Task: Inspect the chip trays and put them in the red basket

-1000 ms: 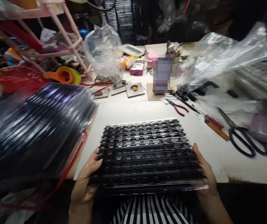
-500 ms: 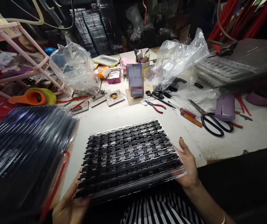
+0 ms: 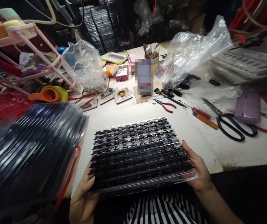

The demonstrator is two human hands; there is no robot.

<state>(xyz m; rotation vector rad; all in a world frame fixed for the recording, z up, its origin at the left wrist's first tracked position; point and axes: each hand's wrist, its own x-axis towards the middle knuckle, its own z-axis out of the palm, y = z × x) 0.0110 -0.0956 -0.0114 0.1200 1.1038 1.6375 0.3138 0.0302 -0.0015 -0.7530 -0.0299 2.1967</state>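
Between my hands is a clear plastic tray [image 3: 186, 176] filled with rows of small black parts [image 3: 138, 149], tilted slightly and held over the front of the white work surface. My left hand [image 3: 83, 194] grips its near left corner, thumb along the side and the other fingers partly hidden below. At the right edge, my right hand [image 3: 198, 169] holds the tray with the thumb near the rim and the fingers underneath. A tall stack of filled trays [image 3: 30, 149] in plastic wrap lies to the left, with a red strap [image 3: 68, 177] along its side.
Red-handled pliers [image 3: 167, 105], a screwdriver [image 3: 200, 113] and black-handled scissors [image 3: 231, 124] lie to the right. Clear plastic bags [image 3: 84, 67] and a pen cup [image 3: 155, 59] stand further back. A pink rack [image 3: 42, 40] and an orange tape roll [image 3: 48, 95] are at left.
The view has swung a little left, so the scene sits further right. My right thumb, raised before, now lies closer to the tray's edge. Both hands still hold the tray.
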